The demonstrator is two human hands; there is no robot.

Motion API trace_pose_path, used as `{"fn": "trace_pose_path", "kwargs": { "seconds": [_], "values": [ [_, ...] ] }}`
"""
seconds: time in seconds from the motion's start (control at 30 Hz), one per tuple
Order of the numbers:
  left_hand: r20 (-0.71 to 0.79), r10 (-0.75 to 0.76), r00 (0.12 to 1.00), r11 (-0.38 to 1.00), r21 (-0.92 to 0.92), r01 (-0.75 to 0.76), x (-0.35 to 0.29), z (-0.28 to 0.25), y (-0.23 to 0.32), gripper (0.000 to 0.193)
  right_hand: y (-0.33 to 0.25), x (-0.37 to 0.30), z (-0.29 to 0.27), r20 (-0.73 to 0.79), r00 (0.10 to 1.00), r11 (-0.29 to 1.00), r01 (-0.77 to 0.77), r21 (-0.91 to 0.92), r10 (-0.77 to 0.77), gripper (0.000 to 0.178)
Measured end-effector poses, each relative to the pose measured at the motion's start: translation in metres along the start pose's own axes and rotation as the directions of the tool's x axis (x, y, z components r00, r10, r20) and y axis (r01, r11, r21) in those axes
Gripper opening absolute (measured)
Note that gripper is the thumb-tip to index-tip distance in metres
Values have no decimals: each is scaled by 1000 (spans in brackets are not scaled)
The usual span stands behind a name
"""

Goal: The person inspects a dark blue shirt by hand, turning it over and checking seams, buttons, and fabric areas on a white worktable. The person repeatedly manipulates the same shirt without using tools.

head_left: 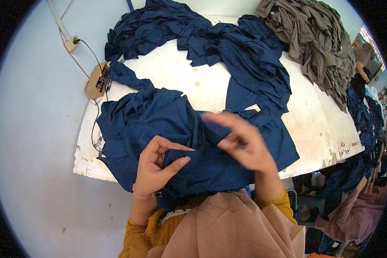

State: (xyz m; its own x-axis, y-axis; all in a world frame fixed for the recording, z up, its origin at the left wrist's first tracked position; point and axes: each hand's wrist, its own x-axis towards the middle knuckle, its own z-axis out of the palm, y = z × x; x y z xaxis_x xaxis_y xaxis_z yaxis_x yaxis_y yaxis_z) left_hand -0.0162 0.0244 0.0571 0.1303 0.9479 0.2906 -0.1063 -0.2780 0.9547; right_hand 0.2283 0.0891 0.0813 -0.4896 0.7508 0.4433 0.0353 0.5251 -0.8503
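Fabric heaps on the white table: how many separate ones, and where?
3: a navy heap under the left hand and right hand, another navy heap at the far edge, an olive-brown heap far right. More hangs beyond the table.
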Motion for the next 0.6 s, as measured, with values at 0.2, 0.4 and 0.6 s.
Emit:
{"fn": "trace_pose_path", "kwargs": {
  "seconds": [0.2, 0.4, 0.6],
  "values": [
    [-394, 434, 810, 852, 473, -226, -9, -16, 19, 21, 35, 28, 11, 332, 942, 997, 63, -45, -44, 11],
    [-598, 452, 661, 884, 400, -243, -20, -65, 39, 9, 54, 23, -38, 133, 977, 983, -153, -103, 166, 16],
    [-598, 363, 714, 927, 311, -211, -14, -64, 27, 9, 34, 1, -85, -78, 996, 978, -64, -199, 49, 10]
  ]
}}
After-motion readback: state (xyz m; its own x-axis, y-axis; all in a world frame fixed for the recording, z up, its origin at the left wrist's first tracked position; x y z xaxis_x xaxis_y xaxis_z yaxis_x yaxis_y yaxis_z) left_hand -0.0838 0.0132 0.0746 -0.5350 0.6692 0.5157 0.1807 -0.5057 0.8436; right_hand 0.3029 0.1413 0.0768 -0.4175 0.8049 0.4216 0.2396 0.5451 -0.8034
